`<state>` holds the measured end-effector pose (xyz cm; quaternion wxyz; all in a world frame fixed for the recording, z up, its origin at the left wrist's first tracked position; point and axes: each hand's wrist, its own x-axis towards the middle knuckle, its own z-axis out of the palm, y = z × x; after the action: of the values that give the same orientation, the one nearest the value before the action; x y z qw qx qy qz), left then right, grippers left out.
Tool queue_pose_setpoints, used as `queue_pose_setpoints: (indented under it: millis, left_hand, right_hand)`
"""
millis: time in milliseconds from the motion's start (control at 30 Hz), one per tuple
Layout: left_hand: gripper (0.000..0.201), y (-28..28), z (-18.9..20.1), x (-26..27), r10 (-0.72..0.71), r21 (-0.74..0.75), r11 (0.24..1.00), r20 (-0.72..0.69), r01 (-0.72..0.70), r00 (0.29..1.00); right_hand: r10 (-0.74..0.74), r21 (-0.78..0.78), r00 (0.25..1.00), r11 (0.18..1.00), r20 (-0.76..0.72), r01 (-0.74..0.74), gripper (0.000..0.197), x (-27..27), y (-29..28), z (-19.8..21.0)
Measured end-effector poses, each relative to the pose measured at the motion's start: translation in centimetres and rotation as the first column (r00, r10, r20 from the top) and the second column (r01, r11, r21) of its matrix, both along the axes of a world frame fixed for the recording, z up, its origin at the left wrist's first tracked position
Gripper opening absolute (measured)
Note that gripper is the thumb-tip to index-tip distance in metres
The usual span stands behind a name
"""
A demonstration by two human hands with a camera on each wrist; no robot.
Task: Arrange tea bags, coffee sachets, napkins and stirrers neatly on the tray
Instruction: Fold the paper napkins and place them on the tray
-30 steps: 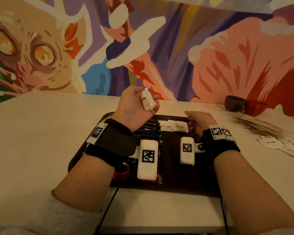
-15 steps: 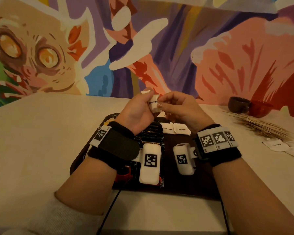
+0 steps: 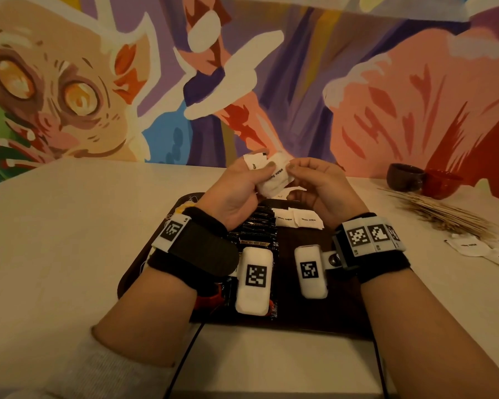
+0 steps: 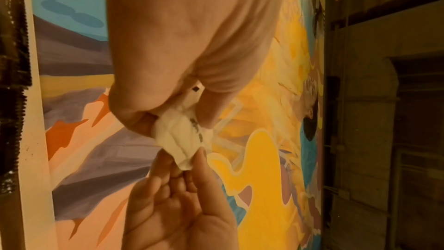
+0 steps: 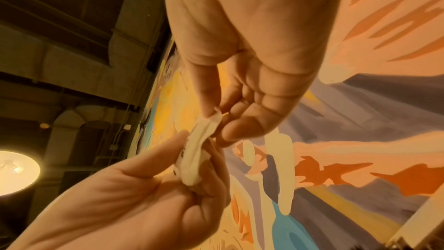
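Both hands are raised above the far edge of the dark tray (image 3: 144, 272). My left hand (image 3: 236, 188) grips a small bunch of white sugar sachets (image 3: 274, 177), seen close up as white sachets (image 4: 182, 140) in the left wrist view. My right hand (image 3: 314, 185) pinches the end of the top sachet (image 5: 206, 126) between thumb and fingers. On the tray lie a row of black coffee sachets (image 3: 257, 226) and two white sugar sachets (image 3: 298, 218) side by side.
A sheaf of wooden stirrers (image 3: 444, 208) lies on the table at the right, with loose white sachets (image 3: 470, 246) nearer the edge. Two dark bowls (image 3: 406, 177) stand by the painted wall. A black cable (image 3: 190, 349) runs off the tray's near side.
My right hand rose from the tray and came to the left hand, taking hold of the top sachet. The left hand stayed raised with the bunch.
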<state>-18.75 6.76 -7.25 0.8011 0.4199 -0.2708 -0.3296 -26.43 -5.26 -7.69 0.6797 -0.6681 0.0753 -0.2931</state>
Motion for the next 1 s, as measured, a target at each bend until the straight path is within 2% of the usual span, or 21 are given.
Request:
queue_pose_setpoints:
  millis: [133,233,300,433,533,567,667,767,1000]
  left_hand:
    - [0.031,-0.06,-0.32,-0.2,-0.064,0.086,0.995,0.109,0.055,0.992]
    - [0.038,-0.11,-0.53,-0.16,-0.066,0.117,0.992,0.133,0.05,0.989]
    - [0.035,-0.06,-0.47,-0.19,-0.045,0.111,0.993,0.138,0.029,0.989]
    - [0.028,0.14,-0.15,0.17,0.018,0.055,0.998,0.076,-0.022,0.997]
    - [0.035,0.23,-0.12,0.45,0.038,0.034,0.999,0.029,-0.039,0.999]
    - [0.037,0.21,-0.11,0.46,0.043,0.039,0.998,0.029,-0.044,0.999]
    - [0.039,0.2,-0.08,0.2,0.031,0.06,0.998,0.038,-0.033,0.999]
    - [0.024,0.31,-0.04,0.11,-0.011,0.083,0.997,0.021,0.01,1.0]
    - [0.014,0.25,-0.03,0.28,-0.014,0.107,0.994,-0.053,0.02,0.999]
  right_hand:
    - [-0.043,0.077,0.997,0.996,0.063,0.038,0.015,0.31,-0.26,0.03]
    - [-0.065,0.037,0.995,0.997,0.081,0.062,0.014,0.46,-0.35,0.0]
    - [-0.047,0.007,0.995,0.999,0.089,0.047,0.011,0.48,-0.23,-0.11]
    - [0.014,-0.083,1.0,0.997,0.009,-0.013,0.032,0.24,-0.09,-0.19]
    - [0.027,-0.171,0.998,0.985,-0.056,-0.036,0.007,0.08,0.12,-0.27]
    - [0.018,-0.168,0.998,0.985,-0.054,-0.027,0.007,0.15,0.11,-0.26]
    - [0.011,-0.1,1.0,0.995,-0.004,-0.011,0.009,0.24,0.09,-0.13]
    - [0.015,-0.034,0.998,0.999,0.059,-0.013,0.016,0.18,-0.11,-0.01]
    - [0.001,-0.016,0.988,1.0,0.154,0.002,0.028,-0.09,-0.19,0.05]
